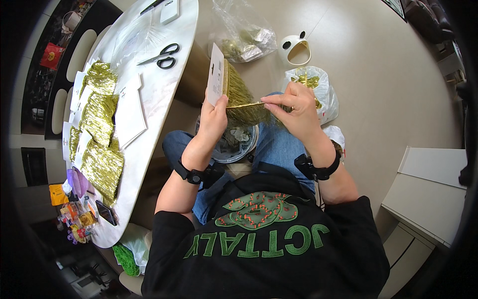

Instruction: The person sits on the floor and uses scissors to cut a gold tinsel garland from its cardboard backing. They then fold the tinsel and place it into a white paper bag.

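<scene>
Upright in my left hand (214, 112) is a white header card (216, 76) with gold tinsel fringe (239, 84) wound on it. My right hand (295, 108) pinches the band of the fringe between thumb and finger, and the band stretches from the card to those fingertips. Gold strands hang below it. Beneath my hands, between my knees, stands a round bin (237, 144) with scraps inside. On the marble-look table (160, 108) to the left lie several finished-looking carded bundles of gold fringe (102, 164), blank white cards (130, 112) and black-handled scissors (158, 58).
Clear plastic film (138, 37) and a phone (106, 213) are on the table. On the floor stand a clear bag (248, 41) with gold fringe, a white open-mouthed container (297, 50) and a white plastic bag (325, 93) with gold material. A white cabinet (425, 194) is at right.
</scene>
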A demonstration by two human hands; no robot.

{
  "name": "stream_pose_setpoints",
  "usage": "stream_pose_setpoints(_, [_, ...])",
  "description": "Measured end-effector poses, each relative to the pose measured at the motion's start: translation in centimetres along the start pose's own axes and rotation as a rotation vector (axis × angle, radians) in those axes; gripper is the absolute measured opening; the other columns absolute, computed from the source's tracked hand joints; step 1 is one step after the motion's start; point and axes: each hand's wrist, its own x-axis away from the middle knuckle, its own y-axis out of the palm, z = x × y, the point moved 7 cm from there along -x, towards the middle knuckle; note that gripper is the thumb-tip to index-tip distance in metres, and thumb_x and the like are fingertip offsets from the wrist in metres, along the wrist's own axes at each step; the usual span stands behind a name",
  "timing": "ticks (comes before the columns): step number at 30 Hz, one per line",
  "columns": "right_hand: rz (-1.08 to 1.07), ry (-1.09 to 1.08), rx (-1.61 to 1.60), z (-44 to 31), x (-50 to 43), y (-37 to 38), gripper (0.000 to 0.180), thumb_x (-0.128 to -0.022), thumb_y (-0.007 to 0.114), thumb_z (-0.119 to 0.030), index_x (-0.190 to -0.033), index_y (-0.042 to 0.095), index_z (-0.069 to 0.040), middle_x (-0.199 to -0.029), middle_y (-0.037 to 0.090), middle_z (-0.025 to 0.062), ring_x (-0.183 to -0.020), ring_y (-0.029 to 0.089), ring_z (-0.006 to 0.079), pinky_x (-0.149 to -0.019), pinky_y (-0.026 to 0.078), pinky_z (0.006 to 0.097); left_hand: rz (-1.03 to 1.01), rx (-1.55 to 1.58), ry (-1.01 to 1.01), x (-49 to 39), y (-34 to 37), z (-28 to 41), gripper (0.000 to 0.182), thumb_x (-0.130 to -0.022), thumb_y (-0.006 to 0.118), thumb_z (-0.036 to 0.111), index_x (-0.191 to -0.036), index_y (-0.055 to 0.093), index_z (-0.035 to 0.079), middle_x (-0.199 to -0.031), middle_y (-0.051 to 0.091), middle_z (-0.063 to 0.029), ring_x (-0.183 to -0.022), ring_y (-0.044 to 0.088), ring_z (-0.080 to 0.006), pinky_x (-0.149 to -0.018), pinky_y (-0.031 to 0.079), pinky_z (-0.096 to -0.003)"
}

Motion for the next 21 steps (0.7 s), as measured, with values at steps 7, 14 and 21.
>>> stream_pose_setpoints(7, [0.025,0.128,-0.318,1.0,0.5,0.2,0.017,-0.070,0.081,-0.015,-0.085,0.078,-0.021,-0.068,0.042,-0.0006,-0.069,0.046,0.0164,-0.068,0.033,0.0311,0.012,0.041,-0.010,-0.1,-0.2,-0.7,0.045,-0.094,0.046,0.001,-0.137,0.038,-0.010,-0.138,0.048,-0.0179,-0.129,0.045,-0.0256,-0.108,0.032,-0.0334])
stream_pose_setpoints(14, [-0.417,-0.191,-0.056,-1.5,0.4,-0.7,0.030,-0.067,0.083,-0.034,-0.059,0.067,-0.010,-0.117,0.057,0.0042,-0.100,0.047,0.0240,-0.083,0.038,0.0360,0.076,0.050,-0.064,-0.5,-1.4,-0.1,0.046,-0.092,0.049,0.000,-0.135,0.040,-0.011,-0.138,0.049,-0.0180,-0.128,0.046,-0.0274,-0.108,0.033,-0.0348])
stream_pose_setpoints(21, [-0.247,-0.108,-0.269,-1.9,-0.4,-1.1,0.018,-0.074,0.079,-0.025,-0.078,0.071,-0.010,-0.119,0.059,0.0071,-0.094,0.053,0.0257,-0.082,0.044,0.0360,0.053,-0.056,-0.070,-0.7,-2.3,-1.1,0.047,-0.093,0.045,0.000,-0.139,0.037,-0.007,-0.139,0.047,-0.0163,-0.130,0.043,-0.0246,-0.109,0.030,-0.0322])
